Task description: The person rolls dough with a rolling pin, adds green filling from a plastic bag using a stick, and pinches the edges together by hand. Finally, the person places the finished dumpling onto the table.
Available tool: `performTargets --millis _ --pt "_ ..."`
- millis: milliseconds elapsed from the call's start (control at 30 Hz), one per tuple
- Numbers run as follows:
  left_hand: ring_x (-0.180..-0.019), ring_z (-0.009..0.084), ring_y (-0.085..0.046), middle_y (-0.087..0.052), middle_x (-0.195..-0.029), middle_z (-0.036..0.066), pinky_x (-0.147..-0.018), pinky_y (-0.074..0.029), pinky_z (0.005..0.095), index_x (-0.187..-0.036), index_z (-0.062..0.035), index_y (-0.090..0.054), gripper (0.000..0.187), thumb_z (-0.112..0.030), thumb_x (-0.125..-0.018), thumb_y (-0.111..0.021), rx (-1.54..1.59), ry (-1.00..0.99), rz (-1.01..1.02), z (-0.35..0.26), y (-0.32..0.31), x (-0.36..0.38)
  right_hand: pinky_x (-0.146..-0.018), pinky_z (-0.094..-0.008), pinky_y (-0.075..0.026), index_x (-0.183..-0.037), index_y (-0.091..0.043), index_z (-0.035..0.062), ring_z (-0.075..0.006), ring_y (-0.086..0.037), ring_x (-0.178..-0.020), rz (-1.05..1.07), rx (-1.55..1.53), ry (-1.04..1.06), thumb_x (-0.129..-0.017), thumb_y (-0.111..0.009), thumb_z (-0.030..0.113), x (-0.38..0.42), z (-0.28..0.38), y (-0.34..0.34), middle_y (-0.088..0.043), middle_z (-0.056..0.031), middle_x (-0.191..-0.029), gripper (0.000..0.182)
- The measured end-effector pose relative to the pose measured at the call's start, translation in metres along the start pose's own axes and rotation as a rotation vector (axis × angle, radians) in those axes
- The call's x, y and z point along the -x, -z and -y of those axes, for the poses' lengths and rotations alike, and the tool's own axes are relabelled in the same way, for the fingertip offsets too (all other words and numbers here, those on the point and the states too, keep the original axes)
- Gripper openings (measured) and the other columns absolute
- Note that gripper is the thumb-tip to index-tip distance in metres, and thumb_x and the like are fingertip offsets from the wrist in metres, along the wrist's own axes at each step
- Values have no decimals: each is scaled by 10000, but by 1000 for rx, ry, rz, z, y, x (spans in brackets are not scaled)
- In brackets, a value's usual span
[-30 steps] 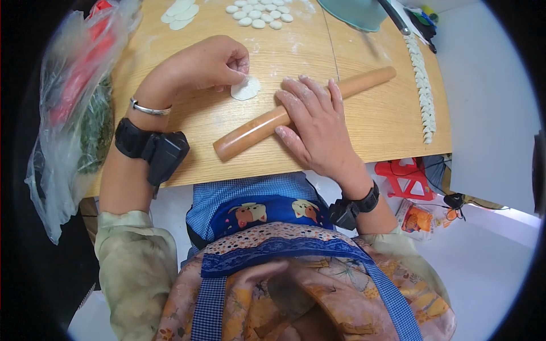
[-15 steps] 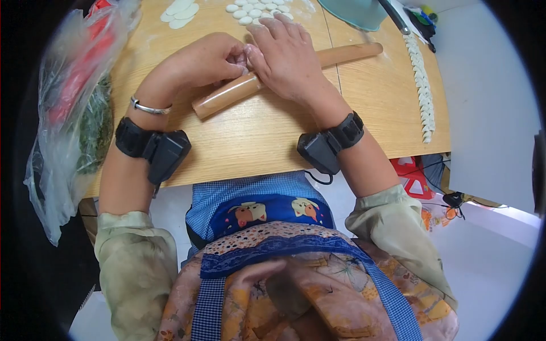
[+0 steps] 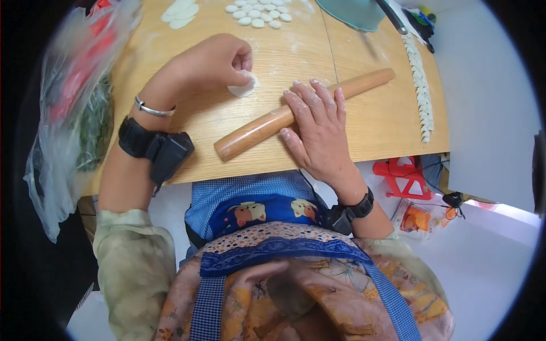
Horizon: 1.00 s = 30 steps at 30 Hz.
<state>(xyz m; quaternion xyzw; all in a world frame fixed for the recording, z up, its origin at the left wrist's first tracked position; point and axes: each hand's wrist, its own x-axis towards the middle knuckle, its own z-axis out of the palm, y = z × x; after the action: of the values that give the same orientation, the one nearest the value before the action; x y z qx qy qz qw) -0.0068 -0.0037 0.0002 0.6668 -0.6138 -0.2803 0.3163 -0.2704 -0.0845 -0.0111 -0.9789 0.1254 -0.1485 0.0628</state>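
My left hand (image 3: 233,62) pinches the edge of a small round dough wrapper (image 3: 243,88), which lies at the table surface under my fingers. My right hand (image 3: 323,128) rests flat on a wooden rolling pin (image 3: 253,134), its floured fingers stretched out over the wood. The pin lies slantwise, its near end toward the table's front edge. Beyond my hands sit several flattened dough pieces (image 3: 257,23). Farther left, thin rolled wrappers (image 3: 182,12) overlap in a small pile.
A teal basin (image 3: 355,20) stands at the back with a dark handle (image 3: 392,17) beside it. Folded dumplings or dough pieces (image 3: 422,94) form a long row on the right. A plastic bag of greens (image 3: 94,119) hangs over the left edge. A red stool (image 3: 404,177) stands below the table.
My right hand has pulled the rolling pin back toward me and rightward, off the dough. The wrapper in my left hand has come into view.
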Motion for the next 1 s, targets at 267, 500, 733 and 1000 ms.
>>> performTargets --millis 267,500,733,1000 --pt "-659 73 -532 -602 -726 -8 -592 -432 254 -867 15 -620 121 -92 -832 -667 284 160 257 -7 0 2 -1181 -576 -148 -1353 -542 76 -349 -374 -1390 -1 3 16 -938 -568 403 -7 -1 -1 -506 -142 -1401 529" --pt "-633 75 -510 -575 -682 8 -572 -430 261 -853 20 -629 148 -126 -878 -640 115 90 174 2 2 1 -1139 -607 -238 -1340 -542 47 -375 -413 -1370 -15 22 125 -974 -505 416 -41 -13 -5 -514 -179 -1410 520" --pt "-641 92 -496 -571 -691 33 -581 -432 277 -874 28 -635 254 -215 -937 -600 150 188 129 -5 6 3 -1088 -634 -319 -1306 -561 56 -401 -424 -1362 -124 25 166 -997 -456 376 -104 -23 -35 -515 -205 -1407 458" --pt "-687 113 -478 -556 -705 43 -649 -429 298 -883 32 -608 178 -141 -856 -640 56 10 185 4 8 1 -1116 -625 -280 -1343 -549 74 -397 -386 -1388 -120 53 126 -991 -474 369 -86 -17 -27 -502 -202 -1416 465"
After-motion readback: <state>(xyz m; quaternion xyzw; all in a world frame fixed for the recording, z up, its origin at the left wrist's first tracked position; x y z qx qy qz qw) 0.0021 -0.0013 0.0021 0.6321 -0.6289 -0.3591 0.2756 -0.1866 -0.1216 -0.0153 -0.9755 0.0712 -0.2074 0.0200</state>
